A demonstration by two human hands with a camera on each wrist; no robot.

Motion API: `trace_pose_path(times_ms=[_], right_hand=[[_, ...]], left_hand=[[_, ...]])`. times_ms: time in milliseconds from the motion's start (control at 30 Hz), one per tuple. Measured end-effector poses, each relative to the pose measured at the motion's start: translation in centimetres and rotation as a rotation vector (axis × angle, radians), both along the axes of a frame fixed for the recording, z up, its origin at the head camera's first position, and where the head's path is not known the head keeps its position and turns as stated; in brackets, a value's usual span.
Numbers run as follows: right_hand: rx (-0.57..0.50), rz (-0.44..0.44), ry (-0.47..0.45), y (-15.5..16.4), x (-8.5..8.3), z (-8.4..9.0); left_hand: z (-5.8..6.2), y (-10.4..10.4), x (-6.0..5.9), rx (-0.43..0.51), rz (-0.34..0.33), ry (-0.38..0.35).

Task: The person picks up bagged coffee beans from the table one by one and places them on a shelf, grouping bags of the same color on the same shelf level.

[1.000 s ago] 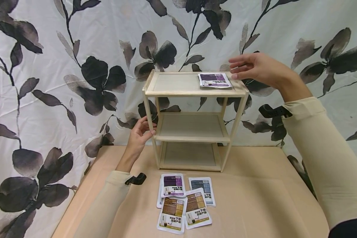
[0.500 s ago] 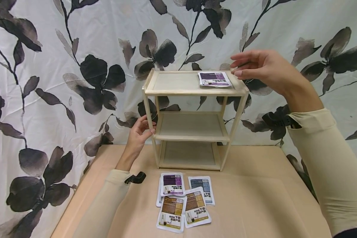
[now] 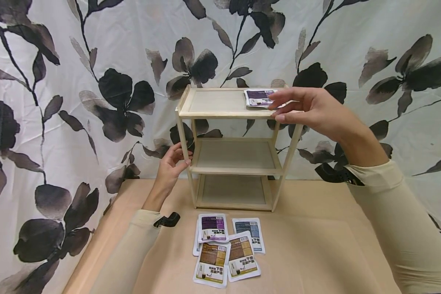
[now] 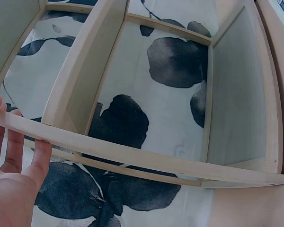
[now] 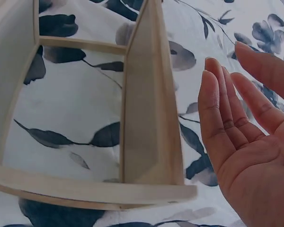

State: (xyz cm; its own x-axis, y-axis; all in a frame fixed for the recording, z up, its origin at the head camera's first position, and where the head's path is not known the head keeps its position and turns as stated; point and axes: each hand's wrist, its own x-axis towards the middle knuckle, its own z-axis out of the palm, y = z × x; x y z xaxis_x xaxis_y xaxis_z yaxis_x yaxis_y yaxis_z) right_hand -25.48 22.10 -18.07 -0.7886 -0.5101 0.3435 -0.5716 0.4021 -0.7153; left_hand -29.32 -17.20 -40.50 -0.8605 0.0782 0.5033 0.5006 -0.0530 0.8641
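A three-tier wooden shelf (image 3: 217, 103) stands upright on the table in the head view. My left hand (image 3: 170, 164) holds its left front post, thumb in front; the left wrist view shows several fingers (image 4: 40, 161) passing behind the post. Flat purple packets (image 3: 256, 98) lie at the right of the top tier, seemingly stacked. My right hand (image 3: 316, 109) hovers by the top tier's right front corner, overlapping part of the packets in the head view. It holds nothing. The right wrist view shows its fingers (image 5: 210, 104) loosely bent, apart from the shelf.
In front of the shelf several packets lie overlapping on the table (image 3: 308, 241): a purple one (image 3: 213, 228) over another, a blue one (image 3: 255, 234), and two brown ones (image 3: 211, 265). A floral cloth (image 3: 132, 32) hangs close behind the shelf.
My right hand first drew slightly up and right, then came down and left over the top tier's right front corner. The left hand, shelf and packets have stayed put.
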Motion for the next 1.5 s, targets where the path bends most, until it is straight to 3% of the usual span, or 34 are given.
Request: trace_pose_path(times_ms=[300,533,933,1500], right_hand=[[-0.012,0.095,-0.078,-0.5,0.4,-2.7],[-0.042,0.156,-0.139,-1.3,0.0,-4.8],[-0.077,0.258,-0.217,-2.0,0.6,-7.3],[-0.096,0.270,-0.351,-4.3,0.8,-13.4]], left_hand=[[0.0,0.1,0.1,0.005,0.004,-0.025],[-0.3,-0.1,-0.2,0.009,-0.005,0.027],[-0.1,0.0,-0.1,0.019,-0.008,-0.005],[0.1,0.1,0.1,0.009,0.001,-0.005]])
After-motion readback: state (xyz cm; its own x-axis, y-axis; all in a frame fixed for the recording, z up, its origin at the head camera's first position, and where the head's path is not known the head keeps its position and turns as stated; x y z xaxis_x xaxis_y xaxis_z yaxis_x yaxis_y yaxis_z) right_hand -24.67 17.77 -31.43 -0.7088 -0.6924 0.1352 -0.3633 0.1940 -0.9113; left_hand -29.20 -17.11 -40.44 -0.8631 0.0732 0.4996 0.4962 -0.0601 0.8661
